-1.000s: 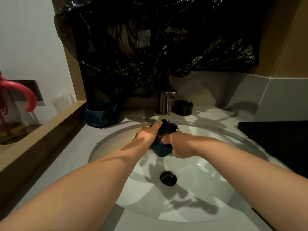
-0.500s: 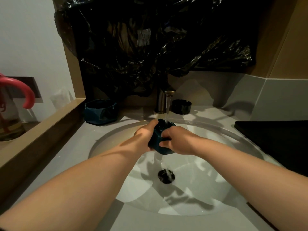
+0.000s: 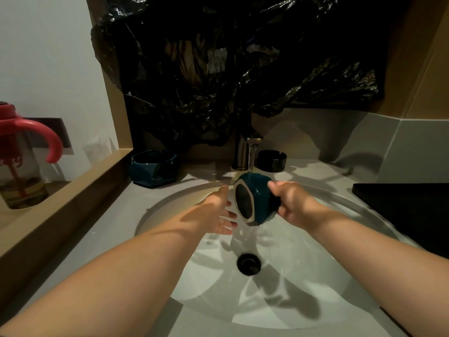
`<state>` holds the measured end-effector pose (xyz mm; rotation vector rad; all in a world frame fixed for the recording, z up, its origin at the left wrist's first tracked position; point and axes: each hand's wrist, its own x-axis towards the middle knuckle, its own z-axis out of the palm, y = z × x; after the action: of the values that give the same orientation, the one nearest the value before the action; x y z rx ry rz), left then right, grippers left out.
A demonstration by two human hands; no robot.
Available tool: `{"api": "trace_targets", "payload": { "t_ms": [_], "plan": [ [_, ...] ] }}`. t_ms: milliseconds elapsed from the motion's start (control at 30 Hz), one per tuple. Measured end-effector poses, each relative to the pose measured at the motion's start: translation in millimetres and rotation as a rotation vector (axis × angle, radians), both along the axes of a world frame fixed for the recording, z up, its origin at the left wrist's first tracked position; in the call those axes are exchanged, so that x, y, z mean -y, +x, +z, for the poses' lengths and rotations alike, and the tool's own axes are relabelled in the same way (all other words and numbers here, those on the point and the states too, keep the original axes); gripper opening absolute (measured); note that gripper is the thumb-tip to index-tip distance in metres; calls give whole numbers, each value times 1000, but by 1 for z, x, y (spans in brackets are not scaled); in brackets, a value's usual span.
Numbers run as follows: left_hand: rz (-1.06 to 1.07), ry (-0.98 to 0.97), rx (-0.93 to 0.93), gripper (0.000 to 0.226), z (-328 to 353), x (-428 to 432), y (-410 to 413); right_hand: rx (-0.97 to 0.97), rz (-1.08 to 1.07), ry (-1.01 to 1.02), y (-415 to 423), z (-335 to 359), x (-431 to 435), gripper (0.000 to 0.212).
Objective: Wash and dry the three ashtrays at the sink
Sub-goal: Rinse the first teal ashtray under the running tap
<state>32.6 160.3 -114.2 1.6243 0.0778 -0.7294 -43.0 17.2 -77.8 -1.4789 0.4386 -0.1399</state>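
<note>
Under the tap [image 3: 252, 142] | right hand [image 3: 291, 203] grip holds teal ashtray [image 3: 258, 190] (tilted sideways) | left hand [image 3: 218, 210] grip released

Dim white wall [image 3: 48, 57], seemingly black plastic sheeting [image 3: 218, 69]

held ashtray [image 3: 261, 190] teal | left ashtray [image 3: 154, 170] teal | small ashtray [image 3: 271, 161] black | sink [image 3: 311, 271] white

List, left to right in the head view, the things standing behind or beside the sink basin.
Clear bottle with red handle → dark blue faceted ashtray → metal faucet → round black ashtray → flat black slab.
</note>
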Motion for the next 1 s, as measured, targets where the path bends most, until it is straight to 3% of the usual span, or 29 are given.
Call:
{"api": "trace_targets", "payload": {
  "t_ms": [100, 233, 333, 433, 500, 600, 733, 800, 1000],
  "plan": [
    [2, -107, 4, 68, 0, 3, -1, 30, 16, 240, -6, 7, 6, 19],
    [64, -403, -13, 61, 5, 7, 0, 45, 52, 356, -15, 12, 7, 23],
    [24, -470, 26, 63, 7, 6, 1, 67, 50, 432, -16, 14, 7, 27],
    [0, -390, 97, 74, 7, 7, 0, 54, 39, 482, -14, 14, 10, 31],
    [30, -288, 161, 63, 8, 9, -2, 28, 22, 446, -9, 10, 11, 32],
    [103, -166, 202, 58, 8, 12, -3, 10, 76, 305, 0, 1, 10, 30],
    [191, 6, 288, 78, 7, 14, 2, -34, 229, -33, 5, -8, 11, 35],
    [197, 49, 338, 71, 10, 13, -1, -26, 254, -117, 6, -11, 11, 37],
    [-18, -37, 392, 44, 8, 8, -7, 39, 216, 18, 4, -13, 15, 31]
  ]
}}
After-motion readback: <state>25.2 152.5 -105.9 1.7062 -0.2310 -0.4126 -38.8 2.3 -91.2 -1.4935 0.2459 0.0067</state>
